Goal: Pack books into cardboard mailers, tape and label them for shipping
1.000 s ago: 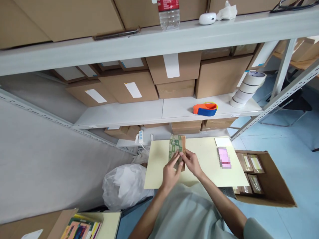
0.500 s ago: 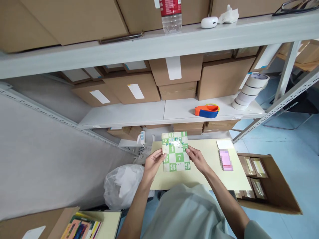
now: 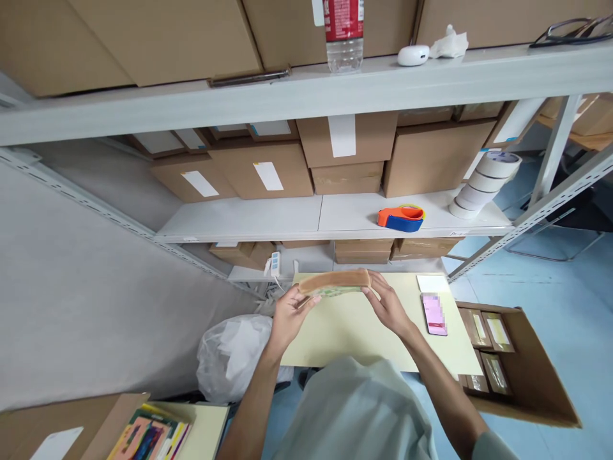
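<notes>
A thick book (image 3: 335, 280) is held up above the pale yellow table (image 3: 354, 332), its brownish page edge facing me and a sliver of the green and white cover showing beneath. My left hand (image 3: 290, 314) grips its left end, thumb on the cover side. Around the right end my right hand (image 3: 387, 303) is closed, thumb underneath and fingers behind. Both hands' far fingers are partly hidden by the book. To the right of the hands lies a phone (image 3: 433, 314) with a pink screen, and just behind it a white sheet (image 3: 432, 283).
Shelves with cardboard boxes (image 3: 261, 169) rise ahead. An orange and blue tape dispenser (image 3: 401, 218) and stacked tape rolls (image 3: 484, 184) sit on the middle shelf. An open carton (image 3: 536, 370) stands right, a plastic bag (image 3: 234, 358) left, books (image 3: 148, 434) lower left.
The book has tilted: its green and white checkered cover faced me before, and now its page edge does. Both hands have turned with it. The view has shifted slightly.
</notes>
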